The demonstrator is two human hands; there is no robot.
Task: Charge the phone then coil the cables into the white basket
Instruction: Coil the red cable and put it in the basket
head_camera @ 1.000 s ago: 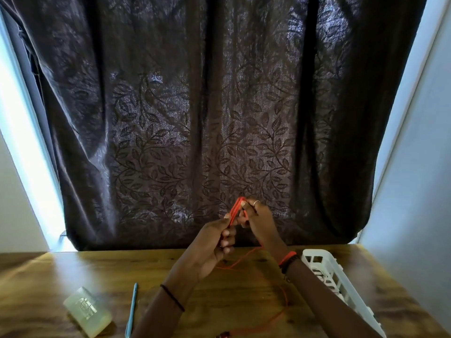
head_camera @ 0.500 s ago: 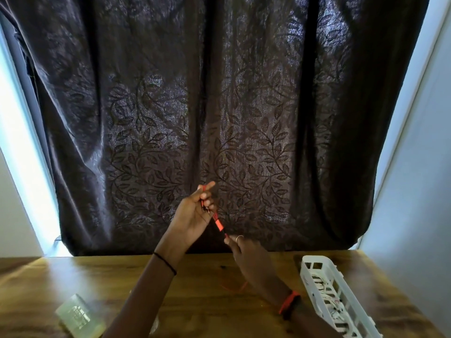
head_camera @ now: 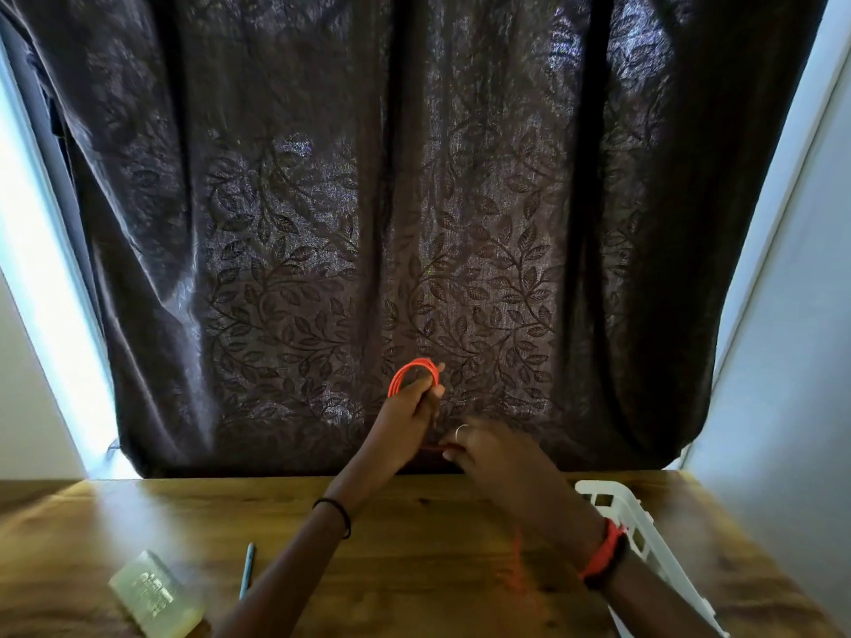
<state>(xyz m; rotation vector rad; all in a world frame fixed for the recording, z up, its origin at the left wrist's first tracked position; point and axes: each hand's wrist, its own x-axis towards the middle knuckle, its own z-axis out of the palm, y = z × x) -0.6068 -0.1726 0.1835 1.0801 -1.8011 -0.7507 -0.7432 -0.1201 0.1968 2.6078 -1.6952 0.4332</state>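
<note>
My left hand (head_camera: 411, 409) is raised in front of the curtain and grips several loops of a thin red cable (head_camera: 411, 373). My right hand (head_camera: 492, 453), with a ring on one finger, is just below and to the right, pinching a dark stretch of the same cable. A blurred red strand (head_camera: 518, 573) hangs down from it over the wooden table (head_camera: 414, 545). The white basket (head_camera: 644, 541) stands at the table's right side, partly behind my right forearm. No phone shows.
A translucent rectangular block (head_camera: 156, 598) lies at the front left of the table. A thin blue stick (head_camera: 247, 571) lies beside my left forearm. A dark leaf-patterned curtain (head_camera: 414, 200) hangs behind the table, with a pale wall at the right.
My left hand now holds a visible round coil of red cable. My right hand has swung back up close to it, drawing more cable along.
</note>
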